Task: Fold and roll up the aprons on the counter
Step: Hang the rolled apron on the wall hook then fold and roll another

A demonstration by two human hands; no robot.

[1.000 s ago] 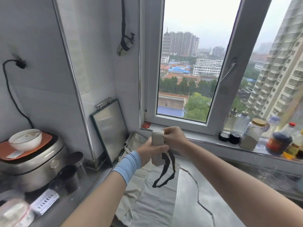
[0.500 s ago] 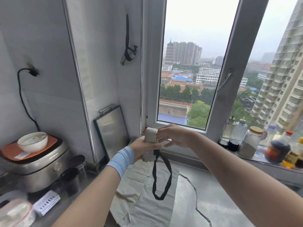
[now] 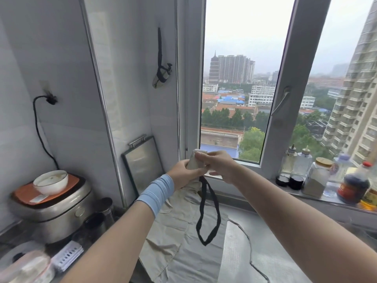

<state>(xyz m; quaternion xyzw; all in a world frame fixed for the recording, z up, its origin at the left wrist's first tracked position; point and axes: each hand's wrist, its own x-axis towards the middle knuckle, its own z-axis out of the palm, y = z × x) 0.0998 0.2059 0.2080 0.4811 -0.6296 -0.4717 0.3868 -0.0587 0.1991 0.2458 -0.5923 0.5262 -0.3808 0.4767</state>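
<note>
Kitchen corner seen from a head-worn camera. Both hands are raised above a steel counter (image 3: 234,259), in front of an open window (image 3: 240,88) overlooking city buildings. The left hand (image 3: 182,176), with a blue wristband (image 3: 157,194), wraps its fingers round a rolled beige apron (image 3: 193,163). The right hand (image 3: 219,165) pinches the roll's top. A black strap loop (image 3: 209,215) hangs from the roll. Below, more apron cloth (image 3: 169,227), beige and grey, lies flat on the counter. At left a rice cooker (image 3: 55,211) carries a white bowl (image 3: 51,181). A metal tray (image 3: 142,160) leans on the tiled wall. Bottles and jars (image 3: 318,178) line the windowsill.
</note>
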